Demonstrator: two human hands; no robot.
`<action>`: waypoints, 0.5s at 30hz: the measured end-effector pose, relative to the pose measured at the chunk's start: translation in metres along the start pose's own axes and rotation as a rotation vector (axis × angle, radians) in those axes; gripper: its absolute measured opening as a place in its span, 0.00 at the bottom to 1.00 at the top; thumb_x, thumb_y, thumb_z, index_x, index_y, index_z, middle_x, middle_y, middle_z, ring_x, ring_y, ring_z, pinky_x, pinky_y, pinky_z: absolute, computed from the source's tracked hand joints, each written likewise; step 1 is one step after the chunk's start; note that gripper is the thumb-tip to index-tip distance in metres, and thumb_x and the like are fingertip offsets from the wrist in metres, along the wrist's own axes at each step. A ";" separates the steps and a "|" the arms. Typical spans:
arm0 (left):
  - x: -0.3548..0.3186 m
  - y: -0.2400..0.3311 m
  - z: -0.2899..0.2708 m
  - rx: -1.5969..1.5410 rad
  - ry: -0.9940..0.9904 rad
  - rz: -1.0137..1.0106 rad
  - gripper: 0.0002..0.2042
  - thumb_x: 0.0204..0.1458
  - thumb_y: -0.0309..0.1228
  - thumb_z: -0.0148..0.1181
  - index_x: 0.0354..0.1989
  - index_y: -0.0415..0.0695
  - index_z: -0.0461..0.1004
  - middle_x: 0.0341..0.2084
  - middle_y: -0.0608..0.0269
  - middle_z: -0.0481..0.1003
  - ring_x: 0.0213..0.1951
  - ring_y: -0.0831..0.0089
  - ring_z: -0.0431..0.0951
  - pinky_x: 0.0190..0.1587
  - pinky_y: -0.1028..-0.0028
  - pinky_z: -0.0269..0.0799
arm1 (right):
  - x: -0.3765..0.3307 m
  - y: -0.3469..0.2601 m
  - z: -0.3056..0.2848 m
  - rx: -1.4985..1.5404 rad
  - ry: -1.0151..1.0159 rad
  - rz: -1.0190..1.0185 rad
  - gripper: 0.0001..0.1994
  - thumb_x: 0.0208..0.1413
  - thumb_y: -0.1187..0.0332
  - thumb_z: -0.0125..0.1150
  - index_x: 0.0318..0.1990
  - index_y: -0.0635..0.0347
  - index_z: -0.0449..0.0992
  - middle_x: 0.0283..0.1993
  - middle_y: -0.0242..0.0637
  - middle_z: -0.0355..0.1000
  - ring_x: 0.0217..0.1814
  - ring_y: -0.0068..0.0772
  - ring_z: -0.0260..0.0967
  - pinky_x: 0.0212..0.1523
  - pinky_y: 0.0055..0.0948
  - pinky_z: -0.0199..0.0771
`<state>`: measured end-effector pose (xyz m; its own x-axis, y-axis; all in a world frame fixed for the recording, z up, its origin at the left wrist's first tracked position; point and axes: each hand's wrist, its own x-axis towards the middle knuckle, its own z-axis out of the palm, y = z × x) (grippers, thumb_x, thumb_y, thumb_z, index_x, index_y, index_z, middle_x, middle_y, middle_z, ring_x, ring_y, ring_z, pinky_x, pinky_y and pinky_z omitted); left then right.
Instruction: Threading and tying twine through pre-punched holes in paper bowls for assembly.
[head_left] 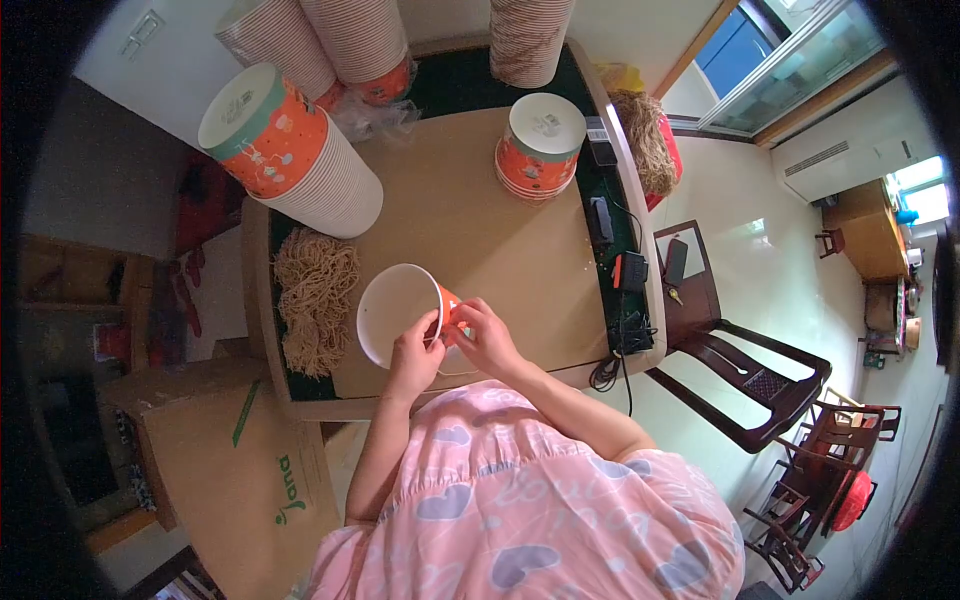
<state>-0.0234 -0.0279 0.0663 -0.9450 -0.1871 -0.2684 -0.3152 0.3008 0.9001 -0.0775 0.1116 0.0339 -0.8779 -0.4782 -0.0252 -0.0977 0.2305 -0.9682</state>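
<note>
A paper bucket [392,312], white inside and orange outside, lies tilted near the table's front edge with its mouth toward me. My left hand [415,350] is closed on its rim, fingertips partly inside the mouth. Against the orange outer wall, beside the rim, my right hand [485,340] pinches with its fingertips close to the left ones. A thin pale string [458,373] shows just below the hands; its upper part is hidden by the fingers. To the left of the bucket lies a loose bundle of tan strings [316,300].
A stack of nested buckets [290,150] leans at the back left, with more stacks [355,45] behind. A shorter upside-down stack [540,145] stands at the back right. Black adapters and cables [628,272] line the right edge. A cardboard box [230,460] and a wooden chair [745,385] flank the table.
</note>
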 end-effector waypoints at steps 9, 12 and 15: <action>0.011 -0.007 0.012 0.089 0.013 0.115 0.12 0.50 0.23 0.49 0.43 0.37 0.72 0.33 0.50 0.76 0.35 0.65 0.78 0.36 0.69 0.72 | 0.000 0.009 -0.014 -0.194 -0.017 -0.019 0.06 0.46 0.72 0.57 0.34 0.59 0.72 0.35 0.44 0.67 0.41 0.49 0.65 0.41 0.39 0.68; 0.014 -0.004 0.020 0.208 0.080 0.192 0.09 0.50 0.24 0.52 0.39 0.39 0.75 0.30 0.50 0.76 0.32 0.61 0.78 0.34 0.68 0.71 | -0.001 0.014 -0.018 -0.215 -0.037 0.003 0.05 0.47 0.72 0.55 0.33 0.58 0.72 0.34 0.44 0.67 0.41 0.48 0.65 0.41 0.40 0.67; 0.015 -0.002 0.024 0.250 0.108 0.187 0.07 0.49 0.25 0.53 0.35 0.39 0.75 0.29 0.49 0.75 0.31 0.57 0.77 0.34 0.66 0.71 | -0.001 0.012 -0.022 -0.211 -0.048 0.019 0.05 0.47 0.73 0.54 0.33 0.59 0.72 0.33 0.44 0.68 0.41 0.48 0.65 0.41 0.40 0.67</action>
<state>-0.0389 -0.0085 0.0524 -0.9781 -0.2006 -0.0562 -0.1611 0.5573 0.8145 -0.0883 0.1333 0.0281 -0.8576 -0.5109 -0.0599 -0.1819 0.4101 -0.8937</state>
